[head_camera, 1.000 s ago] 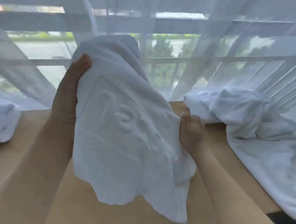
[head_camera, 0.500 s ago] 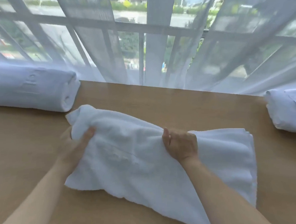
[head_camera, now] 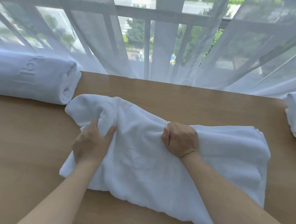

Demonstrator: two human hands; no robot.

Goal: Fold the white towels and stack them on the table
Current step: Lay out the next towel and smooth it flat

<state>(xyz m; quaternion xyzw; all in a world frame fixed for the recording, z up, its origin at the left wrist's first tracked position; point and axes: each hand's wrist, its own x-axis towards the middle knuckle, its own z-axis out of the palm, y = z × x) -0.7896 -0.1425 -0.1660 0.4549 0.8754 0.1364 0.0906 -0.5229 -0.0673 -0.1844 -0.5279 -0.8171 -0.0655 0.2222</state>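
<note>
My left hand [head_camera: 92, 143] and right hand [head_camera: 181, 139] both clench bunched white terry towel [head_camera: 146, 160], lying mid light wooden table [head_camera: 24, 136]. I see folded white towel stack [head_camera: 29, 75] far left, touching its corner.

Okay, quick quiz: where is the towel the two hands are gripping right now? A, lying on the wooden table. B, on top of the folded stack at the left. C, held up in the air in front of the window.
A: the towel lies flat on the wooden table, with the left hand and right hand bunching its fabric.
</note>
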